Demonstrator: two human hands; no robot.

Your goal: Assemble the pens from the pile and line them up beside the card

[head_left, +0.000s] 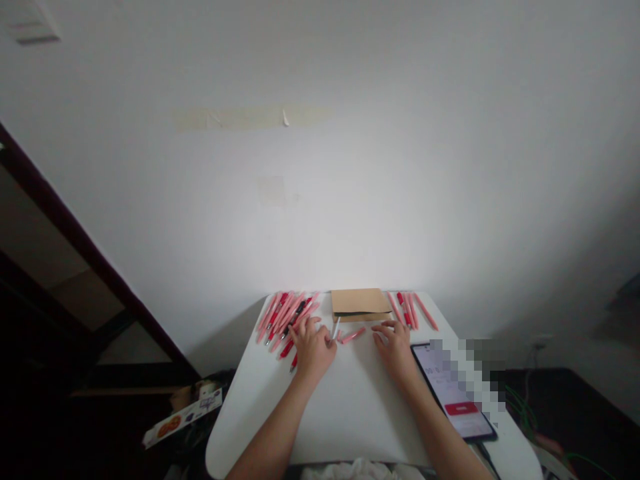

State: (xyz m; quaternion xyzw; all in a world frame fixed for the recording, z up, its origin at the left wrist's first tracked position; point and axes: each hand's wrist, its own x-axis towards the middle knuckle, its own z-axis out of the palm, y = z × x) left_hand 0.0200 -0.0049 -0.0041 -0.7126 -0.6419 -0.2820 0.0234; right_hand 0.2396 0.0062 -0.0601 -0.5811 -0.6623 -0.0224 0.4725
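My left hand (314,348) is over the right edge of a pile of pink, red and black pens (284,319). A thin white stick (337,326), perhaps a pen part, rises from between its thumb and forefinger, which look closed on its lower end. Just right of the stick, a short pink pen piece (354,335) lies slanted on the table. My right hand (393,343) rests on the tabletop, palm down, fingers apart and holding nothing; its fingertips are a little right of the pink piece.
A brown cardboard box or folder (361,301) lies against the wall. Several pink and red pens (410,311) lie to its right. A phone (453,393) with a lit screen lies beside my right forearm on the white table (355,427), partly pixelated.
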